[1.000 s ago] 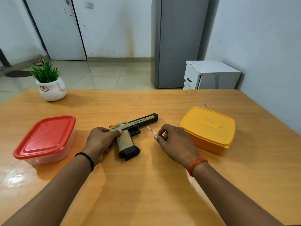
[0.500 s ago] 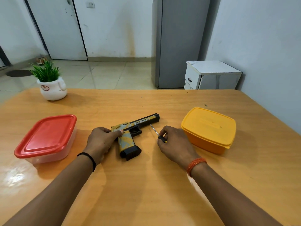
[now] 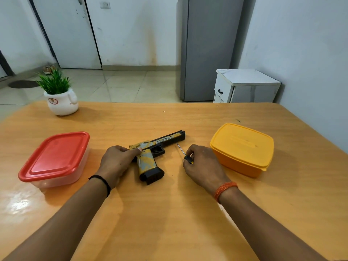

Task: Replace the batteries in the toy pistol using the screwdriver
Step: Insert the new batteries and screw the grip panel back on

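Screwdriver (image 3: 185,155) regripped: slim steel shaft.

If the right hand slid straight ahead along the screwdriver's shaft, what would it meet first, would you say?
Probably the black barrel of the yellow-and-black toy pistol: the right hand holds the black-handled screwdriver with its tip aimed just beneath it, though one view leaves depth uncertain.

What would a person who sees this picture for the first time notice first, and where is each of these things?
The eye goes first to the toy pistol, which lies flat in the middle of the wooden table, with the left hand holding its rear end. Just to its right, the right hand pinches a small screwdriver. A red-lidded box at the left and a closed yellow box at the right frame the scene.
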